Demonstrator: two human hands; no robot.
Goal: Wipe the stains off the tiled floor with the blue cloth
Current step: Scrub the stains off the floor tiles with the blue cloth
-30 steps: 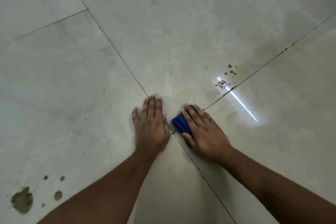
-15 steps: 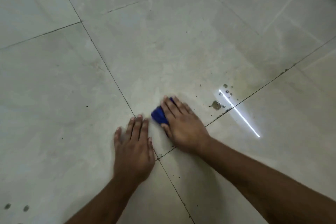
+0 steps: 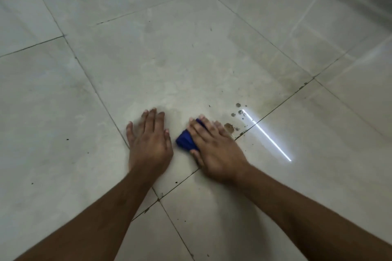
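Blue cloth pressed under flat right hand; left hand splayed, empty, on floor.

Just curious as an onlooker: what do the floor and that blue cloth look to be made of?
Floor: likely glazed ceramic or polished stone tile; it mirrors a bright light streak and has dark grout lines. Blue cloth: soft fabric, matte, bunched into folds under the right hand; the exact fibre is unclear.

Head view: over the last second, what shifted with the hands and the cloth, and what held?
The right hand slid the blue cloth away from the grout crossing, up the tile toward the brown stain, nearly reaching it. The camera tilted up, so the lower-left spots left view. Unchanged: left hand flat on the floor, cloth under the right palm, small droplets unwiped.
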